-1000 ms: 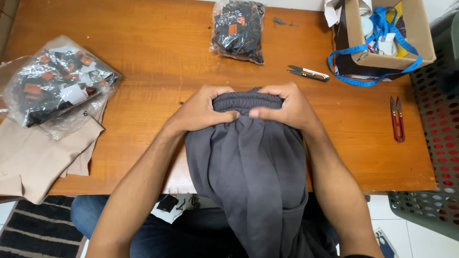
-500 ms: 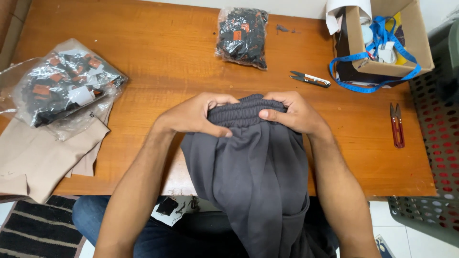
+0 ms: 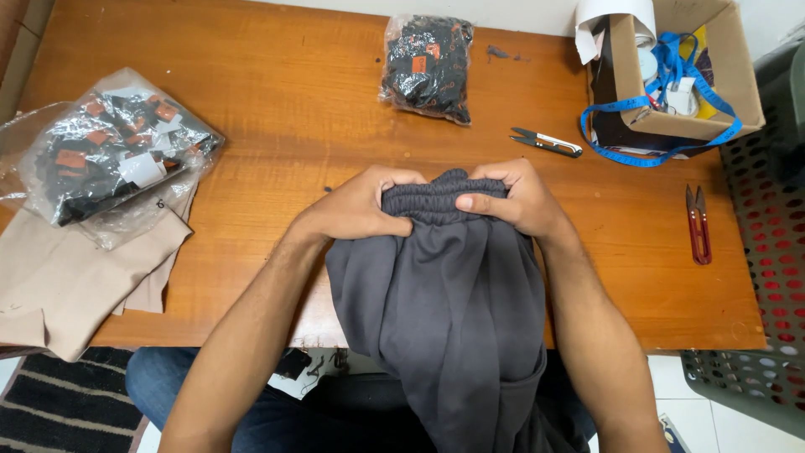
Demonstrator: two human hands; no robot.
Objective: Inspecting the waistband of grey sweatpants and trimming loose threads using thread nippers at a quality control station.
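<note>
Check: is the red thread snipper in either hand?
No: the red thread snipper lies on the table; both hands grip the grey garment.

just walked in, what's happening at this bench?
A seated person grips the gathered elastic waistband of a dark grey garment with the left hand and right hand; the rest hangs off the wooden table into their lap. Nearby lie two red snips, a black-and-silver snip, a cardboard box with blue tape measure, and bagged tags.

On your desk, a clear bag of black tags lay over beige cloth at the left edge, a smaller bag near the far edge, and a cardboard box, thread snips and red snips towards the right edge.
</note>
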